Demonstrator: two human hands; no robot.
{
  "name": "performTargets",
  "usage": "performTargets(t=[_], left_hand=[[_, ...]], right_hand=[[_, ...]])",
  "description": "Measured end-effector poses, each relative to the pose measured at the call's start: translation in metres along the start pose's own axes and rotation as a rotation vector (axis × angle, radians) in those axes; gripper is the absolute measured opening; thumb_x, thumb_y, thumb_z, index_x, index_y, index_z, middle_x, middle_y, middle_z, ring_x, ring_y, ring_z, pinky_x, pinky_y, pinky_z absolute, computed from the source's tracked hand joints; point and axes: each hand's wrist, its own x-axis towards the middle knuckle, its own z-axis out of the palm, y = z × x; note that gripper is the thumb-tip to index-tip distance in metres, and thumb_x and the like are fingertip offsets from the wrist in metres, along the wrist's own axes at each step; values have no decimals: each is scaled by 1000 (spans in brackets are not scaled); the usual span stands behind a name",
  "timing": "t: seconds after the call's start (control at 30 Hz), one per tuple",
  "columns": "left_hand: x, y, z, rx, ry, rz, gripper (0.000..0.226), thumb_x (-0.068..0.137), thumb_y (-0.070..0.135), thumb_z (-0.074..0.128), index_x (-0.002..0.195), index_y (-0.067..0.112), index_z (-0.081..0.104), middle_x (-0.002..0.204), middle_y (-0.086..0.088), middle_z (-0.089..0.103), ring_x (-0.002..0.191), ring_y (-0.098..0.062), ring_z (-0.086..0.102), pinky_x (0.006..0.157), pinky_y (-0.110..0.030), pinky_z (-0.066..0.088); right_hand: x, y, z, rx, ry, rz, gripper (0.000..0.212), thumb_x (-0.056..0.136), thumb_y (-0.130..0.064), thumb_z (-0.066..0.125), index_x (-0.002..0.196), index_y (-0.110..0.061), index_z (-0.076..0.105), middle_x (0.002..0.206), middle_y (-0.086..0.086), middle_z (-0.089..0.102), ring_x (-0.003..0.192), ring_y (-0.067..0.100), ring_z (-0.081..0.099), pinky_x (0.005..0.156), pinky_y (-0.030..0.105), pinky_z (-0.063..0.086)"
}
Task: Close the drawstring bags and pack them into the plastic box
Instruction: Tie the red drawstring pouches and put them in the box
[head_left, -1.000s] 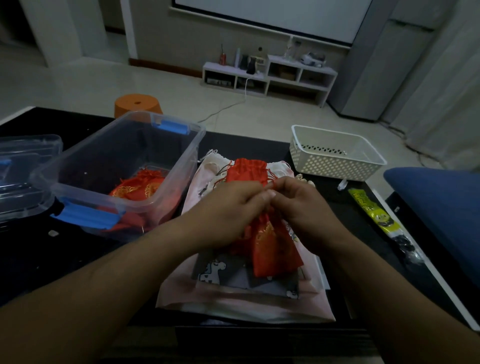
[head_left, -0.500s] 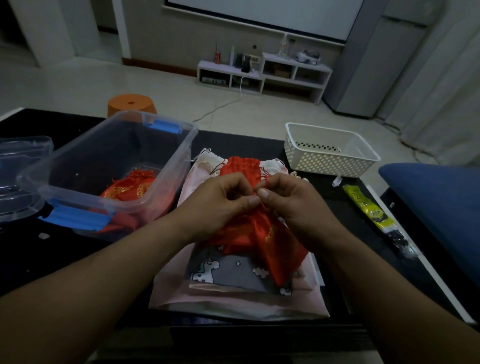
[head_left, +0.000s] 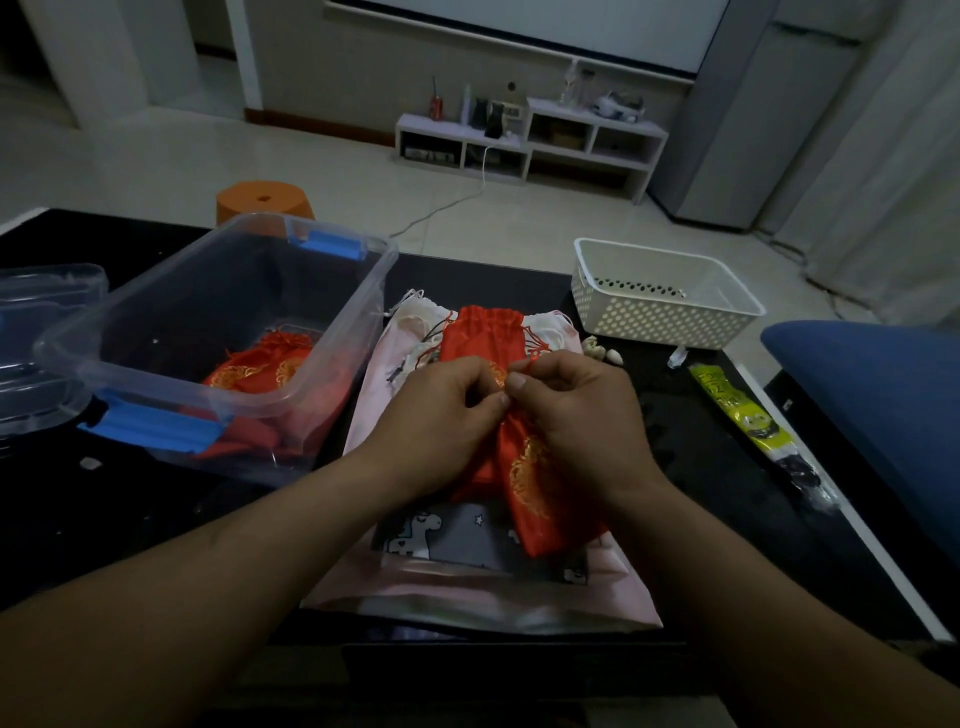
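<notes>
The red drawstring bag (head_left: 530, 483) with the gold pattern sat at the centre of the frame. Its body hung toward the lower middle and its neck was gathered between my two hands. My left hand (head_left: 441, 415) pinched the bunched neck with thumb and forefinger. My right hand (head_left: 576, 410) pinched the red cord just beside it, fingers curled. I judged I was midway through drawing this bag closed. The hands covered the mouth, so I could not tell whether it was fully cinched. It was not yet in the box.

Just above it in the frame lay a second red bag (head_left: 485, 332), its neck looking gathered. Both rested on a pile of pink bags (head_left: 467, 592) spread flat on the dark bench (head_left: 701, 467). The cords at the top of that pile looked slack, so I counted those bags as work left, along with packing the second red one.

To the left of centre stood the clear plastic box (head_left: 358, 322) with blue latches. It held a few packed red bags (head_left: 260, 364), though I could not count them exactly. That part of the packing I took as done. The box's lid (head_left: 41, 322) lay off at the far left edge.

At the upper right stood a white basket (head_left: 649, 322), and a yellow packet (head_left: 727, 400) lay along the right side of the bench.
</notes>
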Motion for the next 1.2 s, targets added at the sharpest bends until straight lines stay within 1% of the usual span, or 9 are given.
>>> performTargets(t=[0.2,0.27,0.33,0.5,0.63,0.77,0.87,1.03,1.2], left_hand=[[-3,0,8,76,79,-3,22,90,28,66,74,22,52,66,2,60,64,-11,56,64,-44,49],[-2,-1,10,87,85,-7,9,88,34,61,83,26,59,70,6,64,67,-8,59,65,-43,51],[-1,-1,9,76,72,-22,16,86,37,56,94,29,68,74,8,68,70,-7,63,66,-43,54],[3,-2,1,43,-7,7,14,95,28,62,94,23,75,77,5,71,74,-8,64,71,-38,52],[8,-4,-10,-37,-123,44,14,98,22,69,86,29,69,73,11,66,69,-1,59,64,-19,45],[9,-4,-12,-147,-201,51,16,100,22,68,85,18,62,67,10,57,61,-5,50,60,-27,42],[7,-4,-12,-200,-220,57,18,103,22,64,87,16,58,67,7,54,61,-8,48,60,-31,42],[3,2,-13,-238,-227,8,18,107,20,56,88,20,54,76,3,63,73,-12,62,71,-45,57],[-2,16,-9,-414,-194,-182,25,108,33,52,102,8,54,84,-9,71,76,-29,70,74,-54,61]], right_hand=[[-7,0,7,-114,19,-55,7,91,-15,76,90,-21,81,86,-6,78,85,10,74,84,43,61],[-9,-1,10,-101,24,-66,8,90,-15,76,89,-21,81,84,-5,78,84,14,74,81,48,60],[-9,-1,11,-110,24,-81,9,90,-14,76,89,-21,81,84,-6,78,83,15,74,80,49,60],[-8,-4,5,-155,16,-105,11,92,-13,75,92,-22,81,85,-9,77,84,6,72,82,35,60],[-3,-7,-5,-85,-48,-95,14,91,-6,76,87,-19,79,82,-7,78,79,4,72,74,21,56],[-2,-10,-14,-2,-94,-37,10,93,-5,74,88,-13,78,83,-2,78,77,8,73,69,21,56],[-1,-10,-18,30,-77,7,7,95,-7,73,92,-12,76,87,6,78,81,16,76,74,31,62],[1,-9,-26,33,-8,85,12,101,-18,67,95,-12,75,90,9,78,87,29,76,86,53,62],[3,-9,-22,-16,50,27,10,99,-18,68,91,-14,73,89,8,77,88,26,75,87,57,59]])
